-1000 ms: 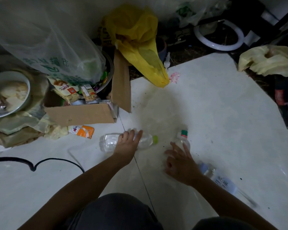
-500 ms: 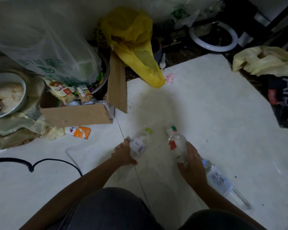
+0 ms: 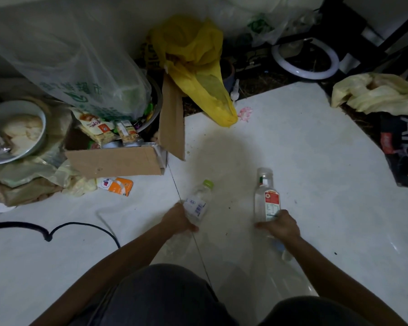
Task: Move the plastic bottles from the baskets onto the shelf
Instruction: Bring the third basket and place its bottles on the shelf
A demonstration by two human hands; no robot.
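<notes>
Clear bottle [image 3: 197,203] capped lime green, second bottle [image 3: 266,198] labelled red and white, yellow bag [image 3: 193,67], pale floor [image 3: 316,184].

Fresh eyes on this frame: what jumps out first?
Dead centre over the white floor, the left hand grips a green-capped bottle and the right hand grips a red-labelled bottle, both clear plastic. Behind them, a bright yellow bag droops next to an open cardboard box amid clutter along the wall.
</notes>
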